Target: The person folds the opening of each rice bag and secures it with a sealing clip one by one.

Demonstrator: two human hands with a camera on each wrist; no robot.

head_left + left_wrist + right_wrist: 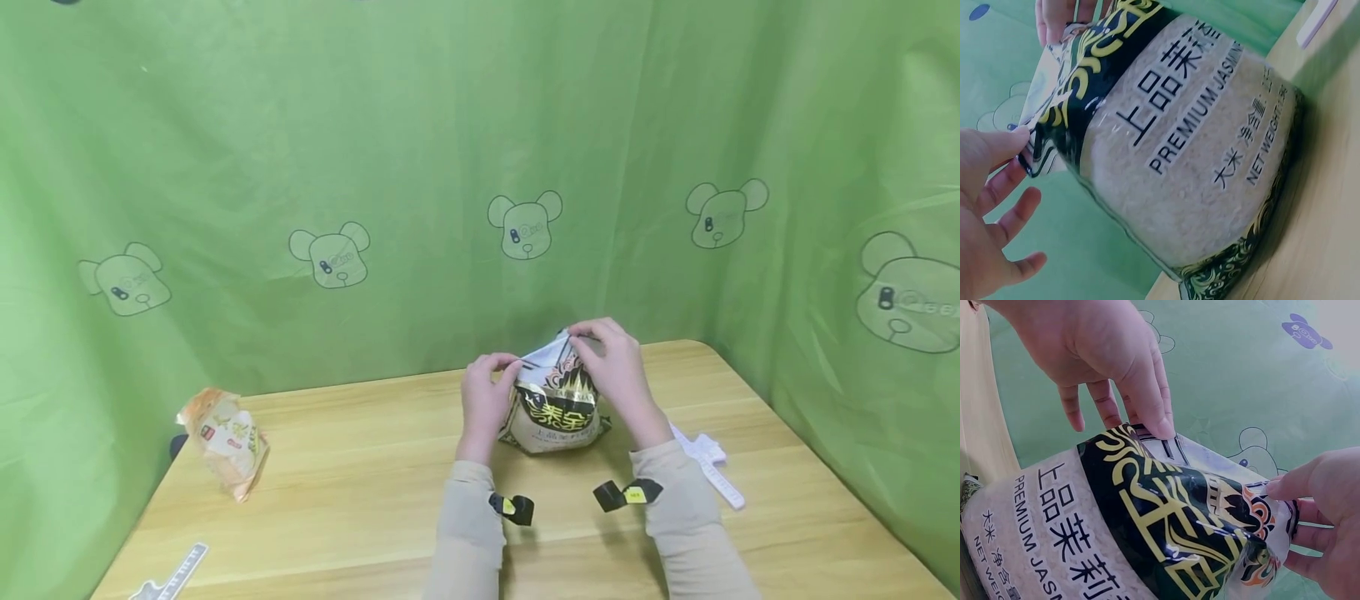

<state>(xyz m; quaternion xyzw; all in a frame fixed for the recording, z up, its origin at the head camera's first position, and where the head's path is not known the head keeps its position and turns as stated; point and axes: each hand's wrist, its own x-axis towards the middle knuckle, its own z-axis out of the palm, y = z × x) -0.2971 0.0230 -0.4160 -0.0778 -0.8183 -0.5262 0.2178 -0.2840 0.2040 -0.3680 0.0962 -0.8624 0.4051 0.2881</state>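
A plastic bag of jasmine rice stands on the table in the head view, its rice showing through the clear front in the left wrist view. My left hand pinches its upper left corner between thumb and finger, with the other fingers spread apart, as the left wrist view shows of that hand. At the upper right corner my right hand pinches the edge; in the right wrist view this hand is at the right. White film shows between both hands along the bag's top.
An orange and white package stands at the table's left. A white ruler-like piece lies beside the right forearm, and a similar one lies at the front left. Green curtain printed with bear heads hangs behind the wooden table.
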